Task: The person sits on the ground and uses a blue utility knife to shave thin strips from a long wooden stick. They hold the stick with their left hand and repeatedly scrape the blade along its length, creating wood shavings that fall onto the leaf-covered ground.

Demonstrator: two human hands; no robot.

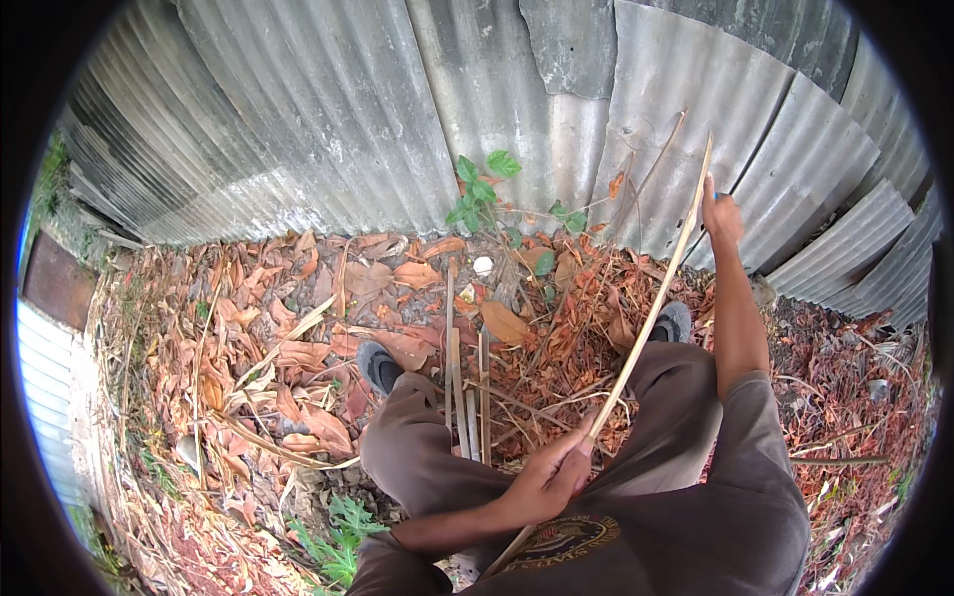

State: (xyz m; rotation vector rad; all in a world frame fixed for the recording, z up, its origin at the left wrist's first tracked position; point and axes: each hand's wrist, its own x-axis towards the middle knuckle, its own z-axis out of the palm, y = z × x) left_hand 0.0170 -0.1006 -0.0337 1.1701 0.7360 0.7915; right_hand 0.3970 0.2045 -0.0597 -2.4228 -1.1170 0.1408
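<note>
A long, pale, thin strip of wood or split bamboo point(651, 323) slants from my lap up toward the fence. My left hand point(547, 482) is wrapped round its lower part, just in front of my shirt. My right hand point(722, 214) is raised beside the strip's far tip, its fingers curled and its thumb pointing up along the strip. A small bit of blue shows at that hand, but what it holds is hidden. Between my legs lie several shorter cut strips point(484, 392), roughly side by side on the leaves.
A grey corrugated metal fence point(328, 119) runs across the far side. Dry brown leaves point(308, 348) cover the ground. A small green plant point(477, 194) grows against the fence, a leafy weed point(343, 541) at the near left. A white round object point(483, 266) lies near the fence.
</note>
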